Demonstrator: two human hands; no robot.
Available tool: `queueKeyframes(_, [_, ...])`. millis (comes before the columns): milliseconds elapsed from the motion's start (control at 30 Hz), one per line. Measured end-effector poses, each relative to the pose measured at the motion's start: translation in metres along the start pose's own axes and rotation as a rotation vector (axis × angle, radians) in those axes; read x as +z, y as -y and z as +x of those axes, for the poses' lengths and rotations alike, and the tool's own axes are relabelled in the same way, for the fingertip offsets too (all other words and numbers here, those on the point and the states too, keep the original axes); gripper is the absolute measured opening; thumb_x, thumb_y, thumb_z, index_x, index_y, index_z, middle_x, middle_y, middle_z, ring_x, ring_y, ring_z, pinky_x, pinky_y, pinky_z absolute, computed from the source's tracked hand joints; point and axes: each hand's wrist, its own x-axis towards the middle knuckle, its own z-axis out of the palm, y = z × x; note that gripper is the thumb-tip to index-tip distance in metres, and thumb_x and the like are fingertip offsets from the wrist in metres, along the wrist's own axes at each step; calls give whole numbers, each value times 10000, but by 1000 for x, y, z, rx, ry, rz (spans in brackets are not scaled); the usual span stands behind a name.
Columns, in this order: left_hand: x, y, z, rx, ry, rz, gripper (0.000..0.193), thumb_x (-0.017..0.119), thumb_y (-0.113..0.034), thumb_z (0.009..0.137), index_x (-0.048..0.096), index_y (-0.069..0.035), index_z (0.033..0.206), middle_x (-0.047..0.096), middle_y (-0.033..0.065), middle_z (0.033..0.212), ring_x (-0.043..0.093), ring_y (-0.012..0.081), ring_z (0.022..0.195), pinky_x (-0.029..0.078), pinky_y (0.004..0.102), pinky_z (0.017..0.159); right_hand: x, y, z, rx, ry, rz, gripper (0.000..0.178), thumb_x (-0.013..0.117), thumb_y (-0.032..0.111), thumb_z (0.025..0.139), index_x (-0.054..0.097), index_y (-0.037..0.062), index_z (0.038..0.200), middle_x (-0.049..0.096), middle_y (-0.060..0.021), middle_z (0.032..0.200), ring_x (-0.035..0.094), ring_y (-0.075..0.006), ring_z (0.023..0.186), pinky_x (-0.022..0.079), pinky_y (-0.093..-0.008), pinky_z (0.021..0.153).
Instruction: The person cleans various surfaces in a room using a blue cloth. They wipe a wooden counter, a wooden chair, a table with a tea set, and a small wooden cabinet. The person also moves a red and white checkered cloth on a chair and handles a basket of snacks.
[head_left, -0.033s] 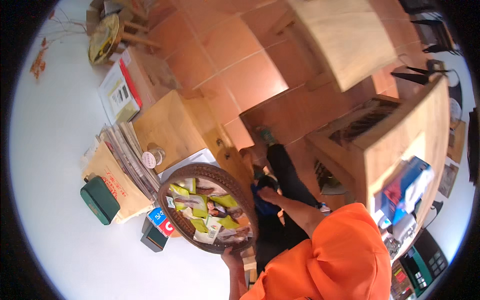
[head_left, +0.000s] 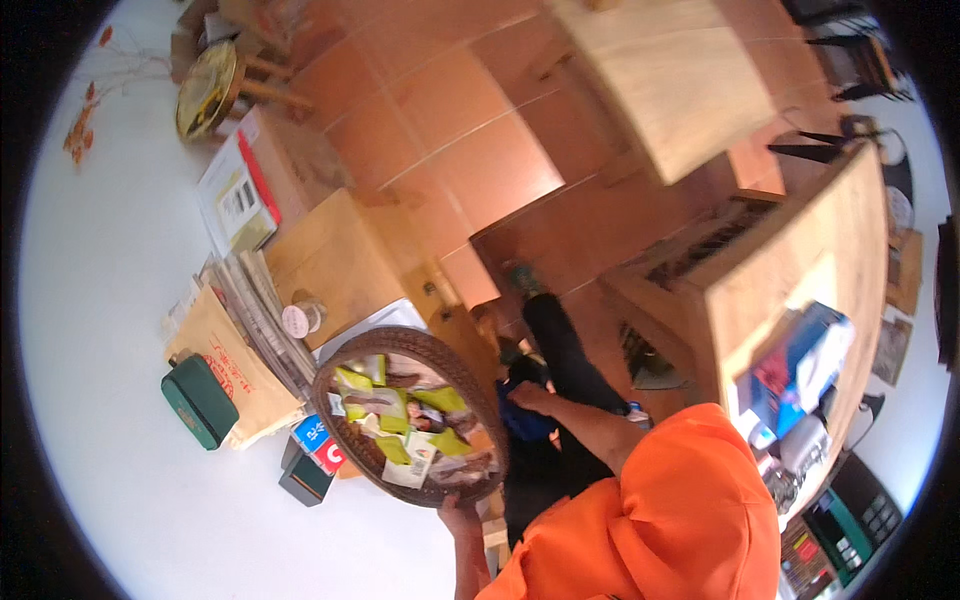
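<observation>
A round brown woven basket is tilted beside the wall, low left of the middle. It holds several small green-and-clear snack packets with brown contents. My left hand grips the basket's lower rim; its fingertips are partly hidden under the edge. My right hand is closed by a dark blue cloth-like thing in front of my dark trousers, to the right of the basket. Its fingers are small and somewhat blurred.
A wooden cabinet stands beyond the basket, with a lidded jar on top. Nearby are papers, a brown paper bag and a green case. On the right, a wooden table carries a blue box. A bench stands ahead.
The view has shifted slightly, so the table and bench sit a little further left. The basket and both hands keep nearly the same places, with no change in grip visible.
</observation>
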Motion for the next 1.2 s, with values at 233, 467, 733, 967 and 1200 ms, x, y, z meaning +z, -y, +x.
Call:
queueKeyframes(233, [-29,-3,9,-103,234,228,391,457,-362,963,539,-36,1163,640,116,971,644,288,832,545,429,615,-50,56,-148,29,-462,405,572,487,414,928,518,38,1357,540,-229,1329,491,-403,1235,407,-426,1019])
queueKeyframes(467, [-20,8,-40,23,410,866,194,600,-259,918,654,-94,1005,625,11,825,553,116,612,443,271,524,-69,69,-237,-21,-555,472,500,560,356,914,570,33,1296,545,-193,1340,533,-360,1201,418,-378,1010])
queueKeyframes(733, [-19,40,39,832,947,1216,285,502,-56,934,657,-18,1169,685,151,1058,642,218,965,490,312,823,-90,91,-269,-329,-327,804,452,611,282,877,621,14,1241,639,-125,1207,576,-249,1110,433,-334,959])
queueKeyframes(967, [128,10,-91,754,910,1202,244,612,-182,924,666,-51,1122,695,80,1040,657,162,883,505,296,771,-142,85,-327,-529,-165,1216,340,501,229,955,590,17,1205,642,-123,1140,636,-225,1009,513,-387,924])
queueKeyframes(1200, [203,23,-120,420,874,1104,250,596,-144,923,644,-13,1130,694,82,920,651,130,771,521,277,693,-158,49,-347,-529,-160,1280,458,589,179,917,523,-25,1321,607,-111,1234,567,-203,1121,443,-330,987])
